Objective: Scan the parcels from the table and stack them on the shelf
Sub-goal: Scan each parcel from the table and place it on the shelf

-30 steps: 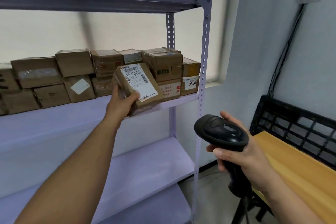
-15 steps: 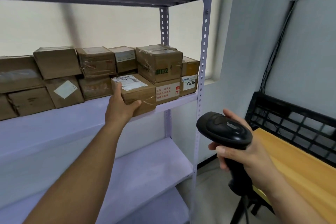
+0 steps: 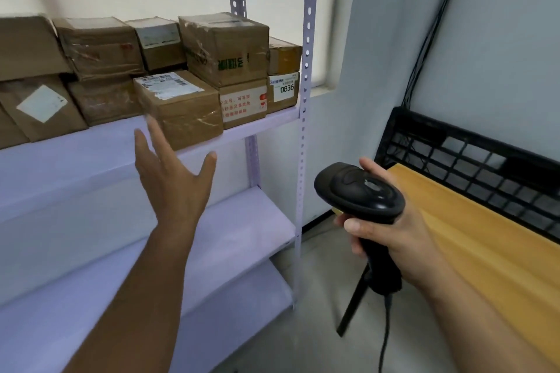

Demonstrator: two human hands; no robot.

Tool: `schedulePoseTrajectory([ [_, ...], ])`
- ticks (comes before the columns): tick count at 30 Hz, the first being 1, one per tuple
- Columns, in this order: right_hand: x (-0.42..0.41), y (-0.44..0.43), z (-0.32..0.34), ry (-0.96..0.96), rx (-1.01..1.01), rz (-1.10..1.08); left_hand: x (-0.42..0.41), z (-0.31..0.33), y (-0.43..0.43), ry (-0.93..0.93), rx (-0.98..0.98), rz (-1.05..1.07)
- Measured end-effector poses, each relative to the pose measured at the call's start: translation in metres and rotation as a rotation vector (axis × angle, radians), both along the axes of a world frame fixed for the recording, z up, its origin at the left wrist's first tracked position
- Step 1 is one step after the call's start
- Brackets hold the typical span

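Observation:
A brown cardboard parcel (image 3: 181, 107) with a white label on top sits at the front of the lilac shelf (image 3: 91, 154), beside a row of several stacked parcels (image 3: 224, 48). My left hand (image 3: 174, 172) hovers just below and in front of that parcel, fingers spread, holding nothing. My right hand (image 3: 391, 227) grips the handle of a black barcode scanner (image 3: 359, 192), head pointing left, low and right of the shelf post.
The shelf's perforated upright post (image 3: 306, 100) stands between my hands and the wall. A wooden table (image 3: 491, 239) with a black mesh crate (image 3: 472, 157) behind it lies at the right. Lower shelf boards (image 3: 212, 239) are below. A cable hangs from the scanner.
My left hand set the labelled parcel flat on the shelf, let go and pulled back with fingers spread. The view tilted down. The scanner hand barely moved.

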State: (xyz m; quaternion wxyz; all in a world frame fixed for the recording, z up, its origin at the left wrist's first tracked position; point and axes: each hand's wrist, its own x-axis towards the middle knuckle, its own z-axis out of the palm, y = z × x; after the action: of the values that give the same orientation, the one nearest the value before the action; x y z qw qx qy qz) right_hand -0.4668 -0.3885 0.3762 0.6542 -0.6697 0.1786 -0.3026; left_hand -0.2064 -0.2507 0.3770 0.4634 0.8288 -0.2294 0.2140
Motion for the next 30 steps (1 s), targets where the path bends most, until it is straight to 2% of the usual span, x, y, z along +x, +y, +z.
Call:
schedulePoseTrajectory([
  [2, -0.022, 0.000, -0.005, 0.000, -0.013, -0.026, -0.035, -0.015, -0.006, 0.008, -0.020, -0.117],
  [5, -0.063, 0.000, -0.010, 0.003, -0.032, -0.069, -0.089, -0.034, -0.027, 0.007, 0.060, -0.314],
  [9, -0.127, 0.002, -0.012, -0.019, -0.023, -0.153, -0.163, -0.048, -0.051, 0.050, 0.149, -0.475],
  [17, -0.262, 0.009, -0.029, 0.035, -0.056, -0.303, -0.310, -0.069, -0.075, 0.025, 0.305, -0.632],
  [30, -0.492, 0.018, -0.050, 0.038, -0.023, -0.552, -0.547, -0.096, -0.114, 0.051, 0.395, -0.925],
])
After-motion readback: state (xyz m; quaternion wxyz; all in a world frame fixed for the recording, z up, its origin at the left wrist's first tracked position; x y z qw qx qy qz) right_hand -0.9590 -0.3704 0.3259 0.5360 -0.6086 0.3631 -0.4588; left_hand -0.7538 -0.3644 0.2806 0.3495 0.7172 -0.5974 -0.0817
